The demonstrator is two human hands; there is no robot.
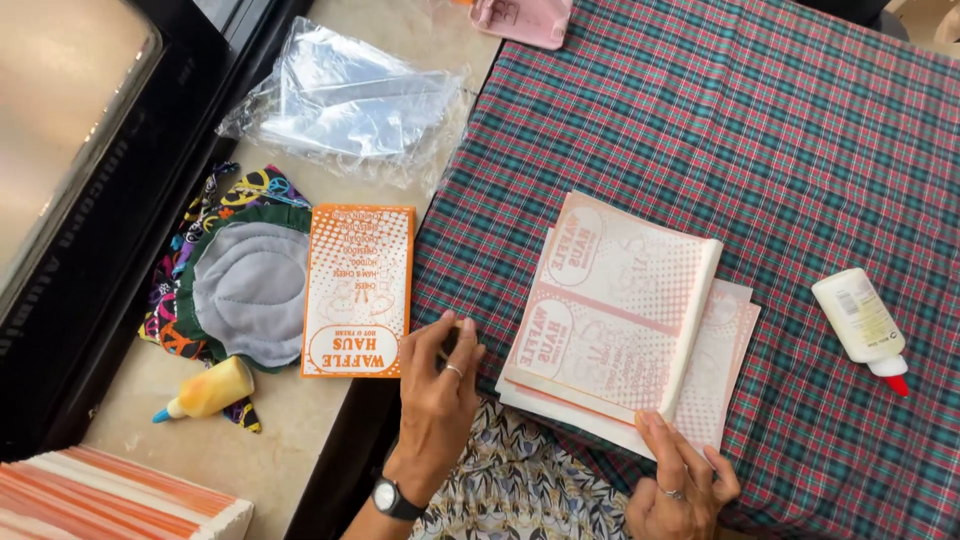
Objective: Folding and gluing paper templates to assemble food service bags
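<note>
Both hands at the near edge of a stack of pale pink printed paper sheets [620, 320] on the plaid tablecloth [800, 150].

The right hand [682, 480] pressed the stack's near right corner, fingers flat and gripping nothing; the top sheet curled over along its right edge, its long axis running away from the person. The left hand [440, 385] lay just left of the stack, fingers loosely curled and apparently empty, between it and the orange printed paper bag [358, 290], which was nearer this hand.

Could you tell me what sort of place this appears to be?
Probably a home craft table: a plaid tablecloth, a white glue bottle, and a stack of printed paper sheets by the right hand.
</note>
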